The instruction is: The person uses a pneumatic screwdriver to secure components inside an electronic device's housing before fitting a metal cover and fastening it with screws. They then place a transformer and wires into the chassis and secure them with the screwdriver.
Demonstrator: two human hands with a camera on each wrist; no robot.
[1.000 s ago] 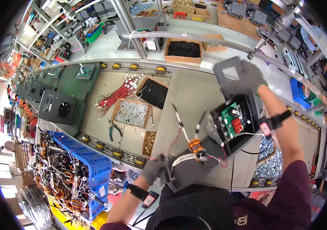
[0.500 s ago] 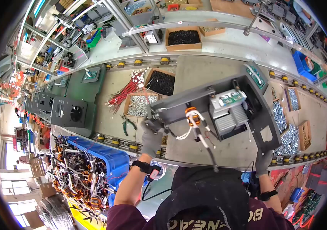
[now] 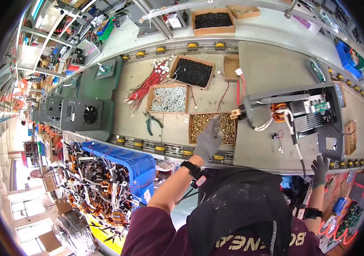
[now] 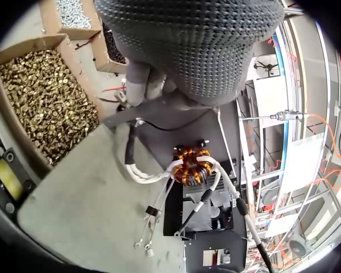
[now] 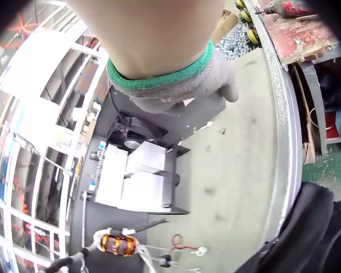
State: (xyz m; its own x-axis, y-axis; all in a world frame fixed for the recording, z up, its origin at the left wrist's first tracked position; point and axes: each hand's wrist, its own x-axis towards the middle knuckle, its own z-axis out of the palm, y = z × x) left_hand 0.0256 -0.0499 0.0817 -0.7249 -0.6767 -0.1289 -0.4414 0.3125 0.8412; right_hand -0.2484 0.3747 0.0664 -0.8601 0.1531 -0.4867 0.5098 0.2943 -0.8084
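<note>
A black metal housing [image 3: 267, 100] lies on its side over the worktable, holding a finned heatsink [image 3: 301, 115], a green circuit board [image 3: 317, 103] and a copper-wound ring coil [image 3: 279, 112] with white leads. My gloved left hand [image 3: 209, 138] is extended over the box of brass fasteners [image 3: 197, 128], just left of the housing's end. In the left wrist view, its fingers [image 4: 137, 82] overlap that end. Nearer me, my gloved right hand [image 3: 320, 168] grips the lower corner of the housing's cut-out end plate [image 3: 330, 144]. In the right wrist view its fingertips are partly hidden behind the plate.
Boxes of silver screws [image 3: 169, 99] and black screws [image 3: 193, 71] stand left of the housing, near red wires [image 3: 145, 87] and pliers [image 3: 151, 123]. A blue bin [image 3: 141, 166] full of coils stands below the bench edge. Finished fan housings [image 3: 81, 117] stand far left.
The housing has turned from upright onto its side and shifted right. My left hand has come off its left end and over the brass box; my right hand has moved to the end plate.
</note>
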